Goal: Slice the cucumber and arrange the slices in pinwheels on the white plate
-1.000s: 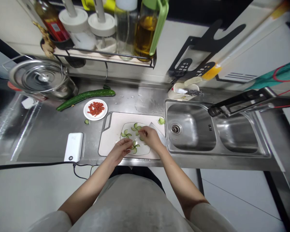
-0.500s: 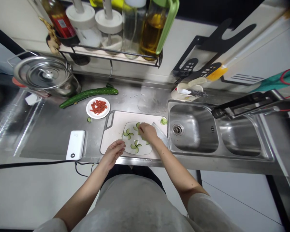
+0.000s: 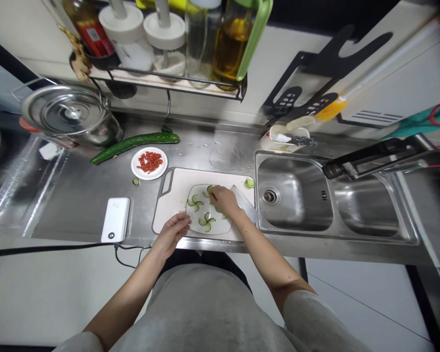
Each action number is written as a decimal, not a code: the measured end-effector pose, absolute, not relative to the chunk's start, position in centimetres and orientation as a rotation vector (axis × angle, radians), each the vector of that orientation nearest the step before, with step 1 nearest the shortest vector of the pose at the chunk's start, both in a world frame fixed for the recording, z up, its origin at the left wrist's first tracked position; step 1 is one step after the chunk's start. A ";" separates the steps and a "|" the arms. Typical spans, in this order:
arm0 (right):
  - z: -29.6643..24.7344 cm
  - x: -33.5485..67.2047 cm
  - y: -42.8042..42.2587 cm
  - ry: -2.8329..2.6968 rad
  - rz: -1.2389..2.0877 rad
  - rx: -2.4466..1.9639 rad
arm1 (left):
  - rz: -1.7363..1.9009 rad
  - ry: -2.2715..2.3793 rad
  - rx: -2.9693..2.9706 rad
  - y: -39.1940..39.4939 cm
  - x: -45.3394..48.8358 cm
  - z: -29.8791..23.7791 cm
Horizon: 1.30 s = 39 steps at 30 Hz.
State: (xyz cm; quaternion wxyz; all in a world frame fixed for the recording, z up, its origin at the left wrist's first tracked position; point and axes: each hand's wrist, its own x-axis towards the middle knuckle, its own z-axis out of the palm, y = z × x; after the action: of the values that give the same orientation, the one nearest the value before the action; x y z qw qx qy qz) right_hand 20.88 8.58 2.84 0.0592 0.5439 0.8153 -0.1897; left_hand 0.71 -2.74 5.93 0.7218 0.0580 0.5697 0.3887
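On the light cutting board lies a clear plate with a dark rim. Thin half-moon cucumber slices are arranged on it in pinwheel clusters. My right hand reaches over the plate's far right part, fingertips pinched together at a cucumber slice. Its fingers hide some of the slices there. At the plate's left edge, my left hand hovers with loosely bent fingers and holds nothing visible. A knife blade rests on the board to the right, partly behind my right wrist. More cucumber slices are stacked at the board's far right corner.
Behind the board are a white plate of chopped red pieces and a long cucumber. A white power bank with cables lies at left, a lidded steel pot behind. The double sink adjoins on the right.
Hardly anything differs. Both hands keep their places at the plate, with my right fingertips still at the far slices; the view has shifted slightly.
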 end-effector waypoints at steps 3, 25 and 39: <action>3.0 20.9 8.5 2.466 -0.593 1.657 | 0.859 1.256 0.131 -2.7 0.5 5.9; 6.3 27.1 7.5 2.529 -0.895 2.417 | 1.236 1.568 0.451 3.0 -2.5 5.3; 6.2 27.7 5.3 2.490 -1.009 2.514 | 0.481 2.545 1.379 12.2 -10.2 2.7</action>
State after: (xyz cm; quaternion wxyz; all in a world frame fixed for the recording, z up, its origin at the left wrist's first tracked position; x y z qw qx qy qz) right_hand 27.68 5.28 6.21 -0.2657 0.6586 0.6525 -0.2644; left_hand -10.24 12.23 2.75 0.1037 0.4675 0.8627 0.1629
